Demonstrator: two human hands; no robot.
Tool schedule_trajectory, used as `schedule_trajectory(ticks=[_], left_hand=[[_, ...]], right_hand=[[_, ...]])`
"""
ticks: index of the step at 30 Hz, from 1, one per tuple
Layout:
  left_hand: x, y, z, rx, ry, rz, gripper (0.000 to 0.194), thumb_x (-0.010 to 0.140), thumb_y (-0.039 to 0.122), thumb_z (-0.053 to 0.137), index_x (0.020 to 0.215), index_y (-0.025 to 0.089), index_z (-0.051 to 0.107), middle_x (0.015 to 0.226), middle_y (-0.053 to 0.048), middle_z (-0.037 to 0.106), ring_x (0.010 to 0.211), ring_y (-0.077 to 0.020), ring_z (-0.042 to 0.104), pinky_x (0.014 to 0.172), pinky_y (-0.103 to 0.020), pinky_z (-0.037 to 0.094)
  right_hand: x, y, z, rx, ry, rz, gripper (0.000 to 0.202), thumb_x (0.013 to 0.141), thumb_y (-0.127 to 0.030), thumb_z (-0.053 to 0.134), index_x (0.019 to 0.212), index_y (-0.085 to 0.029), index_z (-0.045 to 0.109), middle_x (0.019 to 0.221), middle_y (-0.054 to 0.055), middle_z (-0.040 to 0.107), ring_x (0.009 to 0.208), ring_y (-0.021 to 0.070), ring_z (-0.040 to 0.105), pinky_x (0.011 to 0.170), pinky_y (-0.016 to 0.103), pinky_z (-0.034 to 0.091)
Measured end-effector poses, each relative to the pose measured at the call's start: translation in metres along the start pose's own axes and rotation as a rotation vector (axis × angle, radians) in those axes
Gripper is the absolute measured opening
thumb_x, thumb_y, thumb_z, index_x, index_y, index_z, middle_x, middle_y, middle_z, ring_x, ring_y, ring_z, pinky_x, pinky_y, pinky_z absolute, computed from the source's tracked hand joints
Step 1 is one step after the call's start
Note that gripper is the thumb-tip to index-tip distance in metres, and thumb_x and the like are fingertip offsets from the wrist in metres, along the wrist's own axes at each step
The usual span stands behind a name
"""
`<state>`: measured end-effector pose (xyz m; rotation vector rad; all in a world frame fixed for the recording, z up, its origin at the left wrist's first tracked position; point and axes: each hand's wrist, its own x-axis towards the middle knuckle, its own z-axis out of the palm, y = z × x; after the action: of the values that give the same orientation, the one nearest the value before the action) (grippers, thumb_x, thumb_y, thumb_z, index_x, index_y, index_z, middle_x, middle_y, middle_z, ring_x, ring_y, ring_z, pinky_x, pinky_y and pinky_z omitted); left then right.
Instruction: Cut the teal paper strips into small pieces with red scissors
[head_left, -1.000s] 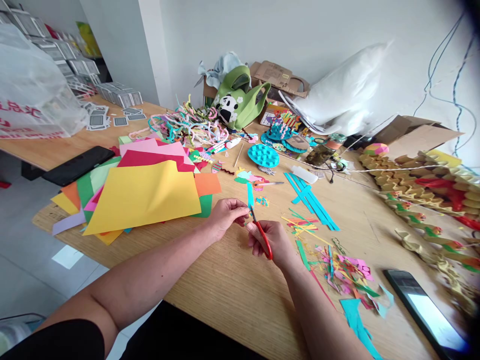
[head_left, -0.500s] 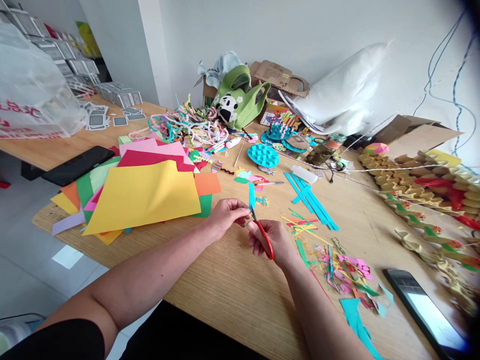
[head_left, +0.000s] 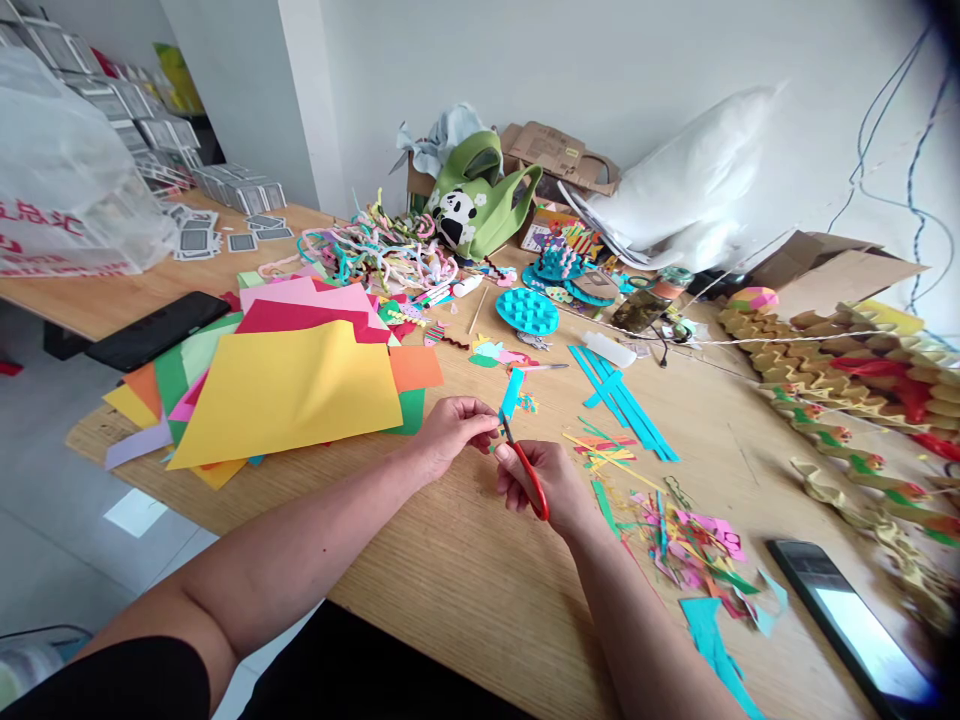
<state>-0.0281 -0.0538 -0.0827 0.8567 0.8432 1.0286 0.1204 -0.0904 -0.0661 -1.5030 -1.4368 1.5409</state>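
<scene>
Between the fingertips of my left hand [head_left: 459, 432] is the lower end of a small blue paper strip [head_left: 513, 392], its free end leaning up and to the right. My right hand [head_left: 551, 480] grips a pair of red-handled scissors [head_left: 531, 472] with the thumb on top. The blades touch the strip close to my left fingertips; how far they part cannot be made out. Just behind the strip, small blue and yellow paper bits [head_left: 529, 403] lie on the wooden table [head_left: 427, 570].
Coloured paper sheets [head_left: 292, 400] are stacked on the left. Long blue strips [head_left: 626, 405] and a heap of paper scraps [head_left: 697, 550] lie right. A phone [head_left: 847, 620] is near the right edge. Farther back are a blue disc [head_left: 526, 311], pipe cleaners [head_left: 375, 250] and a green bag [head_left: 480, 205].
The blue paper strip has tilted from nearly upright toward the right. Both hands and the scissors stay almost in place.
</scene>
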Motion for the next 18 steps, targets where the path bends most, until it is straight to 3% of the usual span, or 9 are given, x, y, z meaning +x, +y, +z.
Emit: schedule_trajectory(ticks=[18], left_hand=[[-0.0009, 0.0008, 0.0002, -0.029, -0.015, -0.020, 0.013, 0.065, 0.023, 0.067, 0.066, 0.012, 0.061, 0.061, -0.001, 0.060, 0.053, -0.0085, 0.053, 0.052, -0.022, 0.045]], right_hand=[[0.0006, 0.0020, -0.0001, -0.006, 0.002, 0.017, 0.053, 0.063, -0.068, 0.065, 0.054, -0.016, 0.054, 0.048, 0.002, 0.060, 0.036, 0.0111, 0.055, 0.035, 0.019, 0.040]])
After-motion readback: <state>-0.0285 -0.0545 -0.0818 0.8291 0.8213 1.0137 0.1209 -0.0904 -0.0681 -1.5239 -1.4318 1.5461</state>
